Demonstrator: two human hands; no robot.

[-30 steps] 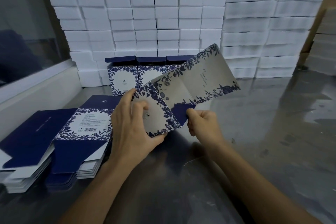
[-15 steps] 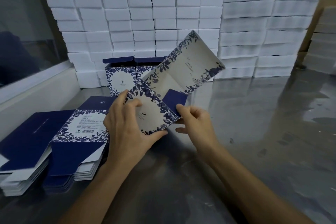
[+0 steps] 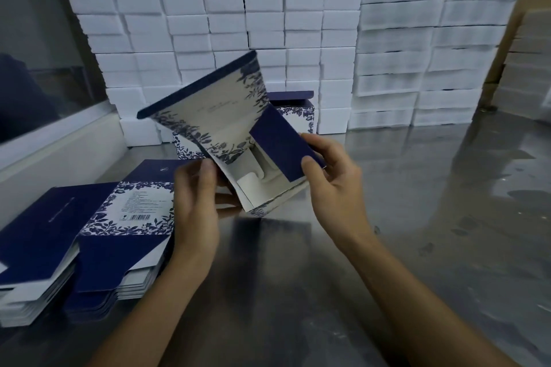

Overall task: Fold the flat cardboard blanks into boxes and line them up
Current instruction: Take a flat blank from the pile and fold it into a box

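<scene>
**Blank popped open into a tube, bottom flaps going in**

The right hand (image 3: 334, 185) has its thumb pressed on the dark navy end flap (image 3: 280, 149) and its fingers curled behind it, pinching that flap and bending it toward the open end. The left hand (image 3: 196, 202) cups the near corner of the blue-and-white floral cardboard box (image 3: 214, 125), thumb on the outer wall, fingers underneath and partly hidden.

A second ago this piece was a flat, creased sheet held between both hands; now it stands opened as a four-sided sleeve, tilted with its mouth toward the viewer. That suggests the squaring-up step is finished and closing the bottom is in hand.

Inside the mouth, white inner tabs (image 3: 253, 179) show, already folded in; nothing else is in the box.

At nine o'clock from the hands lies the stack of flat navy and floral blanks (image 3: 98, 217) on the grey metal table (image 3: 417, 217). At twelve o'clock, behind the held box, finished floral boxes (image 3: 301, 110) stand in a row against the wall of white foam blocks (image 3: 268, 24).
</scene>
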